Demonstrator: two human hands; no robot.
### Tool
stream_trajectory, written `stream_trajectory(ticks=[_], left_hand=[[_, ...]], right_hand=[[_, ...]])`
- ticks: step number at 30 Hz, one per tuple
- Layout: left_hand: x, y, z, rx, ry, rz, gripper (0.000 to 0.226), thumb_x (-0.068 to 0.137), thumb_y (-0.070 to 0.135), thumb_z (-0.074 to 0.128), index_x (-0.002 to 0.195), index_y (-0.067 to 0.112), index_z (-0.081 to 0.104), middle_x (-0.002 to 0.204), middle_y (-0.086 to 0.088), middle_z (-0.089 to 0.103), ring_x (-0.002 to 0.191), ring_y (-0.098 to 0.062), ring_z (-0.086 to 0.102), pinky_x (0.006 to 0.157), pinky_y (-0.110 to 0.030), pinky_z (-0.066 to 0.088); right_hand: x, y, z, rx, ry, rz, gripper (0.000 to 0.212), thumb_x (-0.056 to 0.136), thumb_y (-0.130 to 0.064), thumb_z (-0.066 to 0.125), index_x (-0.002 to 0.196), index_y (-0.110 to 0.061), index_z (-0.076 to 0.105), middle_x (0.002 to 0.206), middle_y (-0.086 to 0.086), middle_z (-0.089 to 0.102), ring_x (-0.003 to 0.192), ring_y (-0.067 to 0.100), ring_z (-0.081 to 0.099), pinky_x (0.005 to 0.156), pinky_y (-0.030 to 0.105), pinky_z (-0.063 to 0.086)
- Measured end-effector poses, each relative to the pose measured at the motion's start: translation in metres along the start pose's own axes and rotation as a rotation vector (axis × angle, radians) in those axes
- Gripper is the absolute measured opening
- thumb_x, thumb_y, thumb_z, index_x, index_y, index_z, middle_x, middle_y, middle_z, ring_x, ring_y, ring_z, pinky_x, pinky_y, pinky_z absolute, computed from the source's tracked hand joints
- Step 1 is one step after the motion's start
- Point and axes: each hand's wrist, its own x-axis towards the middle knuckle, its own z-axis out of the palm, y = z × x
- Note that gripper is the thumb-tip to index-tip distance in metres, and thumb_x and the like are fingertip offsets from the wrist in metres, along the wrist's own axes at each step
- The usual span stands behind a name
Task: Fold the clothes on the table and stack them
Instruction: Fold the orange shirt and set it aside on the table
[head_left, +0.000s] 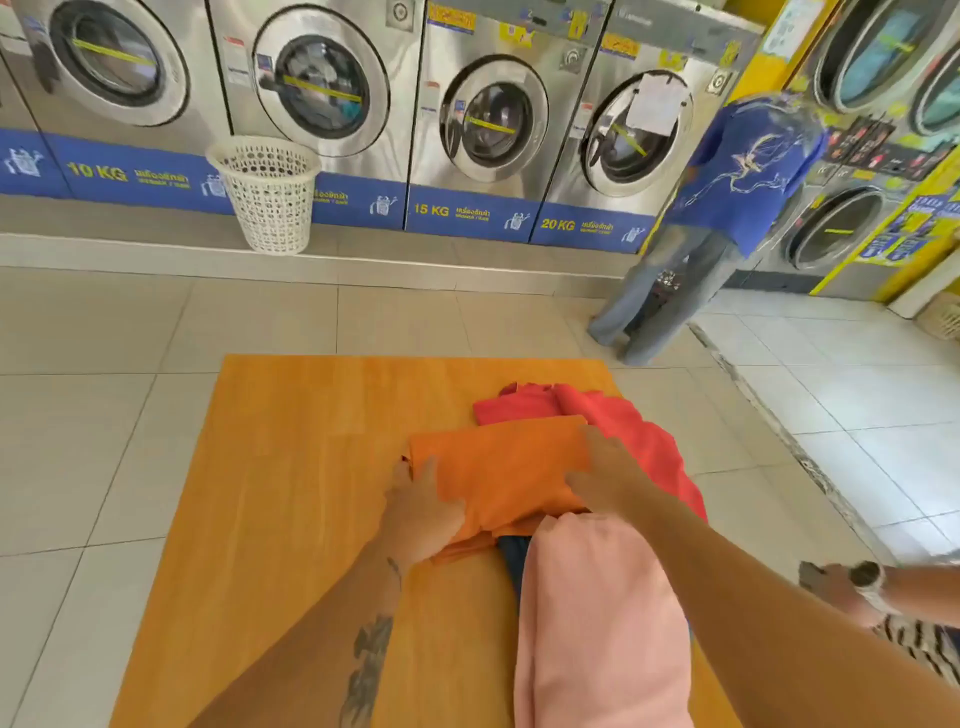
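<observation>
The fingers (434, 475) of the left hand (423, 512) lie spread and flat, pressing down on the near left edge of the orange garment (501, 467); those of the right hand (605, 470) are likewise apart and flat on its right side, so neither hand is clamped on cloth. The orange garment looks folded into a rough rectangle and sits on top of a red garment (639, 426), which spills out behind it and to the right. A strip of dark blue cloth (514, 558) shows at its near edge, and a pink garment (597, 613) lies nearer the person, partly over that blue piece. All of this rests on the right half of the wooden tabletop (291, 467); the left half is bare. The step in hand seems to be smoothing or squaring the fold. To do it well, the palms should sweep outward from the middle to push out air and creases, then the edges should be lined up before the piece is lifted clear of the loose red cloth, so that the stack starts on bare wood.
</observation>
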Motion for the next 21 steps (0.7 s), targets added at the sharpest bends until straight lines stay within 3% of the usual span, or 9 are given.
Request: stream_trajectory(ticks=[1, 5, 8, 10, 12, 14, 17, 19, 21], left_hand=[[0.003, 0.001, 0.002, -0.023, 0.017, 0.018, 0.08, 0.089, 0.044, 0.052, 0.155, 0.03, 0.008, 0.162, -0.004, -0.009, 0.147, -0.037, 0.01, 0.115, -0.046, 0.029], [0.009, 0.011, 0.008, -0.13, 0.064, 0.037, 0.082, 0.087, 0.036, 0.057, 0.155, 0.029, 0.011, 0.161, -0.001, -0.016, 0.148, -0.031, 0.014, 0.113, -0.043, 0.033], [0.011, 0.014, 0.013, -0.273, 0.154, -0.011, 0.082, 0.086, 0.027, 0.063, 0.153, 0.031, 0.016, 0.16, -0.005, -0.006, 0.131, -0.026, 0.036, 0.097, -0.035, 0.045], [0.01, 0.016, 0.016, -0.407, 0.224, -0.082, 0.083, 0.085, 0.021, 0.066, 0.152, 0.035, 0.02, 0.156, -0.009, 0.006, 0.125, -0.026, 0.038, 0.086, -0.029, 0.041], [0.01, 0.017, 0.019, -0.53, 0.27, -0.152, 0.084, 0.084, 0.018, 0.068, 0.152, 0.037, 0.022, 0.152, -0.011, 0.015, 0.13, -0.027, 0.034, 0.085, -0.029, 0.037], [0.012, 0.016, 0.017, -0.591, 0.285, -0.185, 0.085, 0.082, 0.017, 0.072, 0.15, 0.039, 0.026, 0.149, -0.012, 0.024, 0.125, -0.029, 0.039, 0.085, -0.031, 0.038], [0.017, 0.018, 0.014, -0.654, 0.256, -0.153, 0.081, 0.08, 0.007, 0.07, 0.146, 0.04, 0.037, 0.134, -0.006, 0.047, 0.088, -0.015, 0.057, 0.072, -0.032, 0.051], [0.019, 0.018, 0.014, -0.694, 0.206, -0.142, 0.074, 0.084, -0.002, 0.064, 0.145, 0.035, 0.041, 0.126, 0.003, 0.051, 0.08, -0.01, 0.055, 0.08, -0.039, 0.056], [0.018, 0.018, 0.015, -0.688, 0.174, -0.143, 0.069, 0.085, -0.003, 0.061, 0.142, 0.034, 0.046, 0.121, 0.011, 0.05, 0.082, -0.011, 0.057, 0.09, -0.046, 0.053]], right_hand=[[0.001, 0.003, 0.007, -0.008, 0.009, 0.009, 0.059, 0.087, -0.056, 0.044, 0.137, -0.027, 0.052, 0.14, 0.007, 0.055, 0.125, 0.028, 0.052, 0.094, 0.034, 0.042], [-0.029, 0.002, 0.028, 0.101, 0.007, -0.065, 0.075, 0.086, -0.021, 0.058, 0.151, -0.018, 0.022, 0.141, 0.017, 0.039, 0.124, 0.037, 0.046, 0.097, 0.042, 0.042], [-0.031, 0.0, 0.031, 0.291, 0.105, -0.023, 0.086, 0.081, -0.011, 0.058, 0.153, -0.013, 0.012, 0.142, 0.021, 0.04, 0.127, 0.039, 0.043, 0.1, 0.048, 0.043], [-0.023, -0.002, 0.031, 0.42, 0.144, 0.028, 0.087, 0.079, -0.01, 0.06, 0.153, -0.011, 0.013, 0.141, 0.02, 0.042, 0.127, 0.039, 0.044, 0.1, 0.046, 0.045], [-0.02, -0.003, 0.031, 0.457, 0.131, 0.052, 0.084, 0.079, -0.012, 0.061, 0.151, -0.008, 0.018, 0.141, 0.021, 0.042, 0.126, 0.039, 0.045, 0.1, 0.047, 0.045], [-0.02, -0.004, 0.03, 0.339, 0.08, 0.077, 0.068, 0.082, -0.016, 0.059, 0.144, -0.004, 0.033, 0.141, 0.021, 0.04, 0.122, 0.04, 0.048, 0.098, 0.043, 0.046], [-0.024, -0.005, 0.031, -0.007, 0.107, 0.08, 0.045, 0.083, -0.023, 0.055, 0.126, -0.009, 0.054, 0.14, 0.017, 0.034, 0.119, 0.038, 0.045, 0.095, 0.043, 0.043], [-0.025, -0.004, 0.034, -0.161, 0.217, 0.002, 0.042, 0.081, -0.026, 0.054, 0.12, -0.013, 0.058, 0.139, 0.015, 0.032, 0.118, 0.036, 0.039, 0.095, 0.044, 0.041], [-0.023, 0.0, 0.033, -0.144, 0.226, -0.072, 0.043, 0.08, -0.025, 0.054, 0.122, -0.014, 0.056, 0.136, 0.014, 0.031, 0.117, 0.035, 0.037, 0.092, 0.043, 0.042]])
